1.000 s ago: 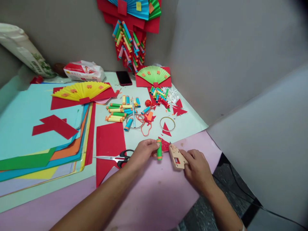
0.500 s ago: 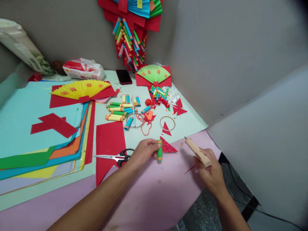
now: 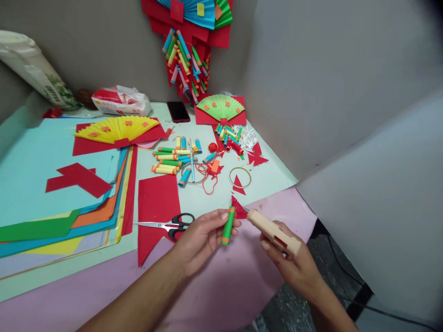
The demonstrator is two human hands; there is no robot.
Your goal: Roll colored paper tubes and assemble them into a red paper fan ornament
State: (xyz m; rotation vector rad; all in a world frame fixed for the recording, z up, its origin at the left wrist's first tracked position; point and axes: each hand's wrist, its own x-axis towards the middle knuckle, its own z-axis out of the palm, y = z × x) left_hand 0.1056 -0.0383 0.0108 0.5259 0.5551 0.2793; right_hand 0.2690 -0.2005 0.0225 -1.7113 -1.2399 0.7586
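Green tube (image 3: 227, 228) in the left hand (image 3: 204, 237), glue gun (image 3: 275, 234) in the right hand (image 3: 292, 258)

In the head view, the left hand pinches the green tube, orange-banded at both ends, between thumb and fingers, the tube tilted with its top leaning toward the right hand. The right hand is wrapped around the pale glue gun, whose nozzle points toward the left hand. Between the two hands, just beyond the tube, lies a red paper triangle (image 3: 238, 207) with shiny patches; the nozzle tip is right by it, but whether they touch cannot be told.

Just left of the left hand are black-handled scissors (image 3: 173, 226), lying partly across a red sheet (image 3: 159, 196). Farther beyond that hand sits a cluster of colored tubes (image 3: 169, 158). Beyond the right hand, well apart from it, a ring (image 3: 230, 177) lies around part of a red scrap (image 3: 238, 183).
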